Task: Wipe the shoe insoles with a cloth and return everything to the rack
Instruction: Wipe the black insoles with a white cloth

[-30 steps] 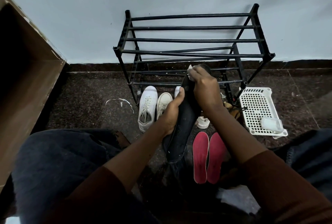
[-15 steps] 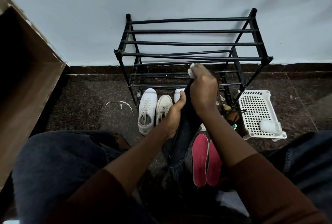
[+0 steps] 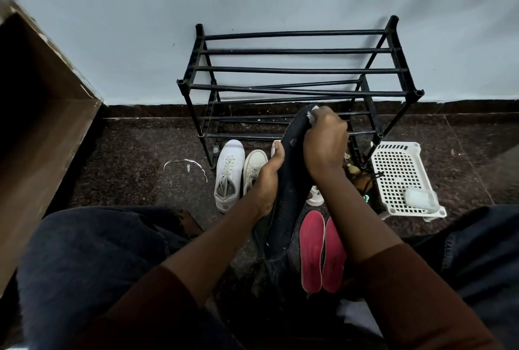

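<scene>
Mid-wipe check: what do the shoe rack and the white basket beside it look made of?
Shoe rack: thin black tubes with socket corner joints, dull sheen; likely painted metal, possibly plastic. White basket: matte moulded plastic, judging by its grid of square holes and rounded rim.

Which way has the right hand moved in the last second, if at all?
Yes: the right hand, gripping the cloth, slid slightly right across the toe of the black insole, judged against the front posts of the rack.

The rack [image 3: 297, 68] is standing against the far wall [image 3: 112, 40]; shoes [image 3: 229, 175] are lying before its left end, a basket [image 3: 398, 170] is sitting to its right, and two insoles [image 3: 311, 248] are lying nearest me.
</scene>
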The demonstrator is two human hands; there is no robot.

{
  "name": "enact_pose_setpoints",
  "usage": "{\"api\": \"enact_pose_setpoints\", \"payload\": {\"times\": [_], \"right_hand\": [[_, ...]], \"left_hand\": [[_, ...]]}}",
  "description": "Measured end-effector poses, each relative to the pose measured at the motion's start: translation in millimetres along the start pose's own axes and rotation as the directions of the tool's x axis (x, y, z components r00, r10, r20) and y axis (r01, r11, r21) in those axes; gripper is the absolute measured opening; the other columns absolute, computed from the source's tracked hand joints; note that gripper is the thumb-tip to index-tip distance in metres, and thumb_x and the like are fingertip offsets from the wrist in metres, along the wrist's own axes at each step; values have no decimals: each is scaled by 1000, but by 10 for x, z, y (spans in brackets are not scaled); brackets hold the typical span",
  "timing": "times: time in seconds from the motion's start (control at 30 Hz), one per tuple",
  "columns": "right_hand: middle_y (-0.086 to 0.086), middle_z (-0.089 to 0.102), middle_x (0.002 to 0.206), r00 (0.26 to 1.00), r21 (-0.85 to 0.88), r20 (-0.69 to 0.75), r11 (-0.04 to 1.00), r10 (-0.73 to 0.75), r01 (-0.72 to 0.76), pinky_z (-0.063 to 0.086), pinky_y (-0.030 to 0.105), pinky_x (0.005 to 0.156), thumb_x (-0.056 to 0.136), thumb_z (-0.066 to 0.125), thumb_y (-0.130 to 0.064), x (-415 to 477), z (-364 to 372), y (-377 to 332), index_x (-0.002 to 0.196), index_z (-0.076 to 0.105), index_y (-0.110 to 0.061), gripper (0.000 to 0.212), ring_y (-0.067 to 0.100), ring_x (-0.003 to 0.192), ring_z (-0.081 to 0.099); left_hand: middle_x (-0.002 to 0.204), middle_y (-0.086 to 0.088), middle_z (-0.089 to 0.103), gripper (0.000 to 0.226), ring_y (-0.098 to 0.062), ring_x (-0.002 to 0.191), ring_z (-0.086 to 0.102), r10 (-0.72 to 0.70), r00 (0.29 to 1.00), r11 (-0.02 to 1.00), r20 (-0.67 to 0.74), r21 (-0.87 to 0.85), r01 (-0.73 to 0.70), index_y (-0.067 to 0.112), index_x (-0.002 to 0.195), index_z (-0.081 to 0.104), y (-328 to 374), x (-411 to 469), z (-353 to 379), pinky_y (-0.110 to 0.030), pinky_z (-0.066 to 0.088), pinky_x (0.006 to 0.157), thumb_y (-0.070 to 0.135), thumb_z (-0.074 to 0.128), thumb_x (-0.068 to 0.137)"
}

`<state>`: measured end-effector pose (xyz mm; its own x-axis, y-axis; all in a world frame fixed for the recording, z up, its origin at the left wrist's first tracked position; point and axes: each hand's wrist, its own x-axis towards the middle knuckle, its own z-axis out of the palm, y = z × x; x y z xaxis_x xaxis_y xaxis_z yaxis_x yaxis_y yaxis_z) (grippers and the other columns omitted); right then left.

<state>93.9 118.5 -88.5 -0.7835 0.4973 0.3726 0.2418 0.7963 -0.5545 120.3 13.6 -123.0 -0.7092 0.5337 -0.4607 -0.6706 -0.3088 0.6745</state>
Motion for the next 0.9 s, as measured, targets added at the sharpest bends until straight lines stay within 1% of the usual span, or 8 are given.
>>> {"api": "enact_pose_setpoints", "payload": {"times": [0.13,0.2,0.3,0.43,0.6,0.73,0.83,0.9], "right_hand": [[10,66,92,967,125,36,961,-252,246,47,32,56,76,50,8,-96,27,-98,84,67,1,20,31,73,62],[9,66,98,933,101,80,934,-352,343,51,36,57,74,47,0,-103,21,-64,90,67,0,26,33,77,63],[13,62,97,972,3,77,975,-220,221,40,32,57,83,45,-2,5,-24,46,89,63,0,19,35,77,61],[17,60,95,999,-72,49,997,1,3,38,35,61,86,42,7,105,-42,44,83,60,2,19,36,79,59],[11,60,81,984,83,18,981,-178,176,36,30,52,82,45,9,51,23,-29,74,59,0,18,30,66,57],[6,68,98,925,113,54,923,-376,368,52,32,55,74,56,12,-80,90,-114,91,70,-2,27,29,76,66],[9,65,102,940,56,88,944,-329,325,47,34,56,77,54,7,-69,34,-73,93,67,-1,22,32,77,64],[12,62,97,980,13,85,983,-182,181,35,32,55,82,48,6,-15,-26,-19,87,64,1,17,34,76,61]], "left_hand": [[93,-7,72,70,-22,81,64,1,1000,999,-22,-54,-3,20,88,78,26,3,-23,-30,55,69,63,23,93],[93,-8,72,68,-21,80,67,2,1000,997,-5,-76,-2,17,99,75,34,-11,-30,-29,55,70,61,23,94],[94,-8,72,68,-20,76,69,1,1000,999,8,-45,-1,9,119,61,26,-30,-10,-30,55,70,60,24,94],[92,-10,71,65,-21,71,69,3,1000,1000,17,-11,-2,8,116,60,19,-31,20,-27,57,63,58,26,93],[92,-6,73,61,-19,76,69,-9,1000,1000,-9,13,9,15,113,62,27,-22,2,-29,56,67,59,25,94],[92,-9,72,65,-21,81,68,29,999,999,-30,-37,-30,14,98,73,16,-34,-7,-29,55,71,56,24,97],[92,-9,72,71,-23,82,65,29,999,998,-25,-59,-30,17,91,77,14,-32,-3,-32,52,73,62,22,94],[92,-9,72,73,-22,77,67,28,1000,998,-13,-61,-29,12,109,70,32,-21,-17,-31,53,70,64,21,93]]}}
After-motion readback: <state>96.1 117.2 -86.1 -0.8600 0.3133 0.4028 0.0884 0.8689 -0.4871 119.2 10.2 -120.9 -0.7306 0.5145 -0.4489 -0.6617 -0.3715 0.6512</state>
